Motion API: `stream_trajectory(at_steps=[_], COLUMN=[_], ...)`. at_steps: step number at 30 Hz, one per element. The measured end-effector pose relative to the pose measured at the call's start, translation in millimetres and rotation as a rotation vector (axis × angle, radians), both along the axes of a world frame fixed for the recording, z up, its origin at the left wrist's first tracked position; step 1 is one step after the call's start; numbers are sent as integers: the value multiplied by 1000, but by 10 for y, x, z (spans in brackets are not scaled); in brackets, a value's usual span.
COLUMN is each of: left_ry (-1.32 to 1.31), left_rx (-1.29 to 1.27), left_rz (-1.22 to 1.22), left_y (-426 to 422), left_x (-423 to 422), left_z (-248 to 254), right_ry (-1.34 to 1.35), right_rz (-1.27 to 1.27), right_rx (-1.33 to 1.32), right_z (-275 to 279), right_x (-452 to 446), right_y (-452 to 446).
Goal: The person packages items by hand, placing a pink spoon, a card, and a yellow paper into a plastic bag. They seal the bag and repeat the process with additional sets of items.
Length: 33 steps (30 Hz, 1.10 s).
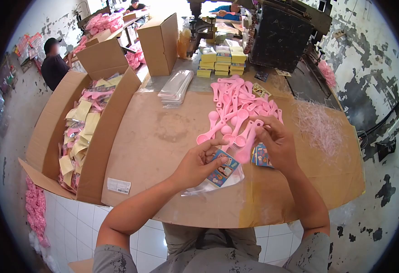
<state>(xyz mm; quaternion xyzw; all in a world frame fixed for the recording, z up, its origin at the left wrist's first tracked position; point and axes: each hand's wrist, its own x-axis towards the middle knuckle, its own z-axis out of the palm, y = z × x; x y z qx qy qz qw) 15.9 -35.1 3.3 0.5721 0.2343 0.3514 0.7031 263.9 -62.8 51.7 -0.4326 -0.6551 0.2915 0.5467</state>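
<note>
My left hand [200, 160] pinches a small blue printed card [223, 169] between thumb and fingers. Clear plastic [208, 187] lies under that card; whether the hand grips it too I cannot tell. In my right hand [276, 142] is the handle of a pink plastic spoon [243, 155], its bowl pointing down towards the card. Just beyond both hands spreads a heap of pink spoons [238, 98]. More blue printed cards [260, 156] lie on the table below my right hand, partly covered by it.
An open carton [100, 150] of packed pink pieces stands left. Clear bags [176, 88] lie on the cardboard-covered table [163, 132]. Card stacks [222, 59] sit at the back, near a black machine [281, 36]. Shredded plastic [320, 129] lies right. Other people [54, 66] are further off.
</note>
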Motion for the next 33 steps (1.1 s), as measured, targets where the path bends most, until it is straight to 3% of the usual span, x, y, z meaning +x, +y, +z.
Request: stream_trajectory(at_steps=[2, 5, 8, 14, 16, 19, 21, 23, 26, 28, 31, 33], left_ry=[13, 61, 100, 147, 151, 53, 43, 38, 4, -59, -229, -33], left_rx=[12, 20, 18, 21, 25, -43, -53, -45, -7, 12, 33, 533], left_rz=[-29, -80, -85, -107, -94, -74, -106, -151, -229, -269, -39, 80], left_y=[-19, -43, -79, -48, -28, -51, -33, -16, -3, -10, -207, -108], left_x=[4, 7, 22, 30, 34, 27, 6, -19, -41, -50, 31, -69], left_z=[-39, -42, 13, -91, -87, 15, 18, 14, 14, 48, 231, 139], right_ry=[310, 279, 337, 301, 184, -189, -107, 367, -294, -346, -463, -589], right_rz=[42, -64, 0, -96, -17, 245, 328, 255, 272, 358, 320, 218], right_rx=[-161, -44, -127, -30, -105, 101, 82, -201, 2, 105, 293, 318], right_z=[-12, -91, -145, -307, -354, -344, -303, -119, 38, 185, 516, 708], right_x=[-54, -67, -138, -234, -192, -11, -38, -226, -203, -219, -267, -280], right_y=[-142, -145, -149, -225, -277, -141, -114, -214, -263, -261, -276, -365])
